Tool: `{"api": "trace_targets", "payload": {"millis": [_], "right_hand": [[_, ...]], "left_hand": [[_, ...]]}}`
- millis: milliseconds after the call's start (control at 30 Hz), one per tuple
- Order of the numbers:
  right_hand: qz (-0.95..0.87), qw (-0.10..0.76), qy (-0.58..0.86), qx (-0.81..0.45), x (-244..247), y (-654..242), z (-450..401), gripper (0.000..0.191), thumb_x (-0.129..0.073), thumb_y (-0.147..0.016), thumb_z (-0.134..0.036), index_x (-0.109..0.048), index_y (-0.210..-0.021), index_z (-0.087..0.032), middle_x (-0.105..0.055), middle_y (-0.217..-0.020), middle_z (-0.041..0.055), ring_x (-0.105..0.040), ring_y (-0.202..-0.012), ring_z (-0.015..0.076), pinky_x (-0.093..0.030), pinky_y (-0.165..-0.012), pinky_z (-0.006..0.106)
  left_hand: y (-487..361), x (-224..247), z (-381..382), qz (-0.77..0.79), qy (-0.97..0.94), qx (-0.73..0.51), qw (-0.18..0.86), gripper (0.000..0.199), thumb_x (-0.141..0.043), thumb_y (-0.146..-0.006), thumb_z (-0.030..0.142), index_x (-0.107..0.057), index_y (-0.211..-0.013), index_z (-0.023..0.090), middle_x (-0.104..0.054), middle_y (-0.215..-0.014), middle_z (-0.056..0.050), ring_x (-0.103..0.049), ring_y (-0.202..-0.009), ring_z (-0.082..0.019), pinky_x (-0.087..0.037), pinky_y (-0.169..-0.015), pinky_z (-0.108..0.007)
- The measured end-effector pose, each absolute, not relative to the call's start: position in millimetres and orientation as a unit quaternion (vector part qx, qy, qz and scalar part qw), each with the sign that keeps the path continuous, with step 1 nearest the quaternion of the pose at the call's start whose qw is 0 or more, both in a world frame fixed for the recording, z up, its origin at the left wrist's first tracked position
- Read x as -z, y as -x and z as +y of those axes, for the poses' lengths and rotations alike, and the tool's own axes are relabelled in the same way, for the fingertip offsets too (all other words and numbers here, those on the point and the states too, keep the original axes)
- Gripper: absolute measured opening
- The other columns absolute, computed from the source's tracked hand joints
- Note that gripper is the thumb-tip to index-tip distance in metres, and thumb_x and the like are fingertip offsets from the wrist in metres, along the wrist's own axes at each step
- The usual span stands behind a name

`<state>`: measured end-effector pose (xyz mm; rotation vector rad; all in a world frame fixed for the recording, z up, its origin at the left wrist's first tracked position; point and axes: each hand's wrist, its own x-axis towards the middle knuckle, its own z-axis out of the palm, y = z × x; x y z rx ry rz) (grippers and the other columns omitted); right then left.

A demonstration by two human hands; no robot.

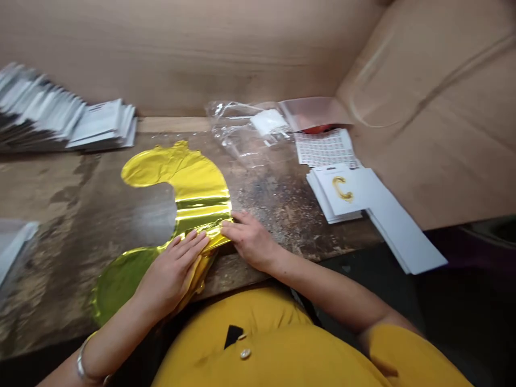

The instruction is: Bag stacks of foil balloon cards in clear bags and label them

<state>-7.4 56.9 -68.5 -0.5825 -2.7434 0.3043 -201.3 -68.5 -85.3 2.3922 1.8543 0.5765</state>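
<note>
Here's the gold foil balloon (pixel 193 183) on the wooden bench (pixel 52 279), folded out of sight under the left hand (pixel 171 274), fingers slightly spread and flat, and the right hand (pixel 252 239), fingers together, pressing it! Beyond, a card (pixel 341 188) shows a gold "C"; the printed sheet's (pixel 326 148) text is too small to read.

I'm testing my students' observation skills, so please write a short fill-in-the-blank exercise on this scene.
The left hand and the right hand both touch a foil balloon coloured ____.
A metal bangle circles the left ____.
The top white card shows the printed letter ____.
A sheet of small labels lies to the ____ of a clear plastic bag in the view.

Missing words: gold; wrist; C; right.
</note>
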Motion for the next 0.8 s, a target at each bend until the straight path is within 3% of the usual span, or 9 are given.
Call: {"api": "trace_targets", "payload": {"millis": [133,267,367,433,533,567,667,733,800], "right_hand": [[-0.933,0.219,0.265,-0.105,51.0,-28.7,73.6,0.031,-0.041,-0.094,-0.011,-0.067,-0.109,-0.018,-0.072,-0.112,0.0060,-0.062,-0.111,0.0174,-0.037,-0.109,0.036],[-0.760,0.408,0.472,-0.180,12.0,-116.8,87.9,0.026,-0.049,-0.091,-0.021,-0.069,-0.108,-0.022,-0.073,-0.105,0.0045,-0.068,-0.099,0.0204,-0.051,-0.095,0.039],[-0.589,0.565,0.527,-0.237,-2.2,-173.2,94.8,0.021,-0.058,-0.087,-0.036,-0.068,-0.097,-0.020,-0.073,-0.093,0.0067,-0.069,-0.087,0.0229,-0.056,-0.083,0.041],[-0.518,0.624,0.510,-0.286,-0.2,-193.3,94.8,0.022,-0.063,-0.082,-0.038,-0.064,-0.096,-0.021,-0.072,-0.094,0.0073,-0.069,-0.086,0.0237,-0.056,-0.081,0.042],[-0.466,0.640,0.508,-0.339,11.2,-206.0,86.3,0.023,-0.067,-0.078,-0.037,-0.060,-0.094,-0.022,-0.070,-0.094,0.0076,-0.069,-0.085,0.0244,-0.057,-0.077,0.043],[-0.457,0.639,0.512,-0.348,14.9,-209.2,82.2,0.023,-0.067,-0.078,-0.037,-0.060,-0.093,-0.022,-0.070,-0.093,0.0076,-0.069,-0.084,0.0244,-0.057,-0.076,0.043],[-0.438,0.636,0.521,-0.364,18.9,-221.5,70.6,0.024,-0.069,-0.077,-0.039,-0.061,-0.092,-0.022,-0.070,-0.091,0.0078,-0.068,-0.081,0.0239,-0.058,-0.072,0.042],[-0.432,0.638,0.522,-0.365,15.0,-229.9,65.3,0.025,-0.070,-0.076,-0.041,-0.063,-0.091,-0.023,-0.070,-0.089,0.0071,-0.068,-0.075,0.0228,-0.059,-0.069,0.042],[-0.428,0.641,0.520,-0.368,8.0,-233.9,62.3,0.025,-0.070,-0.076,-0.041,-0.064,-0.092,-0.023,-0.070,-0.088,0.0062,-0.067,-0.070,0.0216,-0.059,-0.068,0.042]], "left_hand": [[202.1,86.4,-50.8,0.597,-0.789,-0.147,-0.008,0.047,-0.037,-0.096,0.029,-0.046,-0.141,0.019,-0.052,-0.140,-0.014,-0.051,-0.128,-0.033,-0.046,-0.100,-0.056],[189.9,51.4,-17.8,0.556,-0.820,-0.120,-0.066,0.038,-0.041,-0.094,0.032,-0.062,-0.123,0.019,-0.058,-0.134,-0.016,-0.052,-0.125,-0.041,-0.046,-0.093,-0.062],[145.0,17.0,39.2,0.494,-0.845,-0.196,-0.057,0.040,-0.038,-0.093,0.017,-0.057,-0.129,0.014,-0.060,-0.131,-0.015,-0.056,-0.122,-0.029,-0.045,-0.102,-0.048],[100.0,4.0,89.2,0.446,-0.862,-0.235,-0.056,0.049,-0.040,-0.090,0.012,-0.046,-0.138,0.011,-0.051,-0.142,-0.016,-0.045,-0.133,-0.026,-0.038,-0.110,-0.045],[33.9,5.6,160.7,0.393,-0.895,-0.209,-0.026,0.073,-0.058,-0.083,0.021,-0.029,-0.148,0.011,-0.022,-0.157,-0.019,-0.020,-0.145,-0.034,-0.021,-0.116,-0.055],[16.5,10.5,179.9,0.377,-0.905,-0.196,-0.011,0.080,-0.064,-0.079,0.024,-0.028,-0.149,0.012,-0.020,-0.158,-0.020,-0.017,-0.145,-0.037,-0.019,-0.115,-0.058],[-16.8,28.2,216.8,0.336,-0.920,-0.195,0.042,0.056,-0.058,-0.085,0.019,-0.046,-0.139,0.012,-0.046,-0.145,-0.018,-0.033,-0.139,-0.037,-0.019,-0.113,-0.061],[-23.4,34.6,222.0,0.336,-0.913,-0.221,0.071,0.038,-0.046,-0.090,0.012,-0.059,-0.126,0.012,-0.063,-0.127,-0.015,-0.051,-0.126,-0.030,-0.028,-0.111,-0.056],[-16.8,31.7,209.8,0.347,-0.886,-0.292,0.094,0.037,-0.041,-0.091,0.010,-0.060,-0.123,0.012,-0.066,-0.120,-0.014,-0.060,-0.113,-0.024,-0.041,-0.104,-0.046]]}}
